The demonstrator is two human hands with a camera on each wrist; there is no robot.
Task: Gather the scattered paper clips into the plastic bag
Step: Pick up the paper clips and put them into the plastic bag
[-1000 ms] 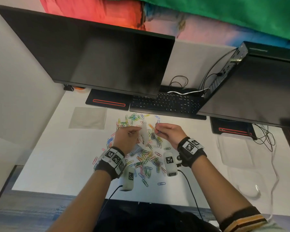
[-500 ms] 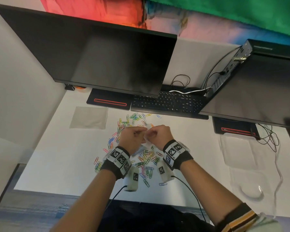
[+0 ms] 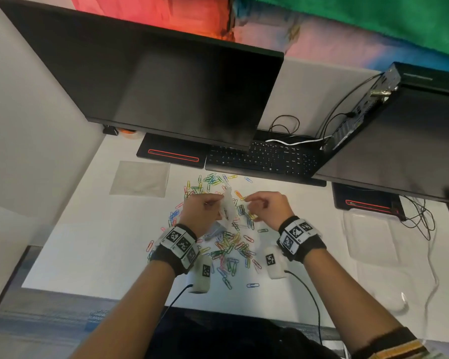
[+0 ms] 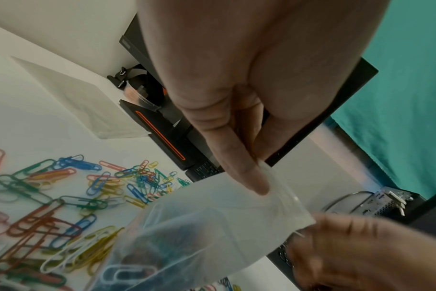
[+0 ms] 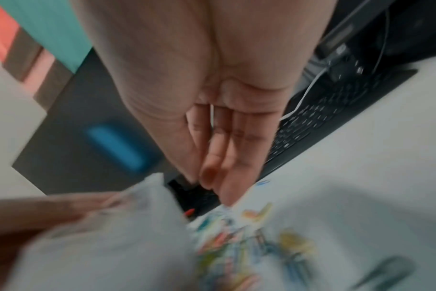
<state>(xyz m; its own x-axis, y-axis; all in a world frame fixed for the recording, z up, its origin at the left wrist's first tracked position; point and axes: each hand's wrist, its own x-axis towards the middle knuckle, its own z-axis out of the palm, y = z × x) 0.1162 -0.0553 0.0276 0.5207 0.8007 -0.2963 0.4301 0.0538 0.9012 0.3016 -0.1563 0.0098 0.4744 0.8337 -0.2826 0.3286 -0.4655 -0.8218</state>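
Above the worktop: both hands were raised over the white worktop [image 3: 88, 250], in front of the black keyboard [image 3: 265, 161].
Left hand: the left hand [image 3: 202, 211] pinched the top edge of the plastic bag [image 3: 227, 207] between thumb and fingers [image 4: 239, 171].
Plastic bag: it hung translucent from that pinch, its mouth uppermost; the left wrist view showed a few clips dimly through its lower part.
Right hand: the right hand [image 3: 268, 208] sat just beside the bag, apart from it in the head view, fingers curled inward. The right wrist view was blurred; its fingers [image 5: 227, 149] looked fairly straight and held nothing I could make out, so whether it gripped anything could not be told.
Paper clips: the coloured paper clips [image 3: 228, 247] lay scattered on the worktop beneath and between the hands, reaching up toward the keyboard.
Elsewhere: 2 dark monitors, a left monitor [image 3: 151, 81] and a right monitor [image 3: 405, 141], hung over the worktop, and a flat clear sheet [image 3: 140, 178] lay left of the clips.
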